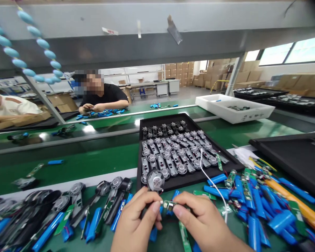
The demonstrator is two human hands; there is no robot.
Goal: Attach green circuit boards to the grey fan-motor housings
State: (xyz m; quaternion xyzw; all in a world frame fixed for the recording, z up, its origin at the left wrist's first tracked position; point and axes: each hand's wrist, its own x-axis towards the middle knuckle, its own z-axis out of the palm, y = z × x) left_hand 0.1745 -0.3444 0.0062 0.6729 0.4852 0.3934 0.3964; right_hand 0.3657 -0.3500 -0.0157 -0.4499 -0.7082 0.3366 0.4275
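Note:
My left hand [140,218] is closed, thumb and forefinger pinching a small white connector [161,202]; a grey round motor housing [155,181] rises just above its fingers. My right hand [202,218] grips a small green circuit board [169,204] between thumb and forefinger, its end facing the connector. The two hands are close together but apart. Beyond them lies a black tray [139,164] holding rows of grey housings. Blue battery cells [254,231] with boards are heaped at the right, and more grey housings [61,203] at the left.
A white cable [212,182] crosses the tray's right corner. An orange tool handle [299,206] lies among the cells. A white bin [233,113] stands at the back right, near a black tray [291,161]. A person in black [110,96] works across the bench; another sits far left.

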